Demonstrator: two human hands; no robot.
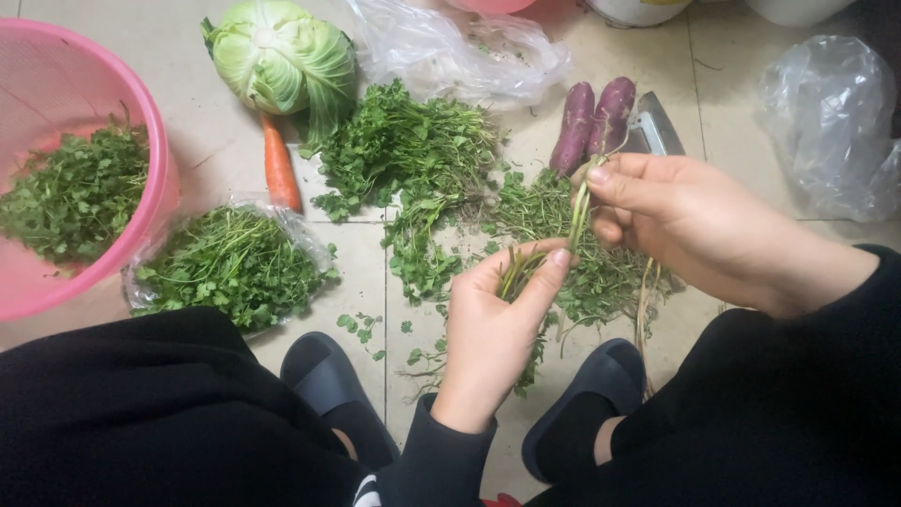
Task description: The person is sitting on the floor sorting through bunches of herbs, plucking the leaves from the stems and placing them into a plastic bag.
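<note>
While pinched shut, both hands on herb stems.

One cabbage, one carrot, two purple yams, one pink basket, three plastic bags, one knife, two slippers.

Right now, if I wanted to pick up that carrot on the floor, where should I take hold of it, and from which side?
Probably the carrot's middle, from above, a finger on either long side. It lies flat on the tiles, bare along its length. Its top end tucks under the cabbage and its tip nears the bag of greens, so the ends are crowded.
</note>
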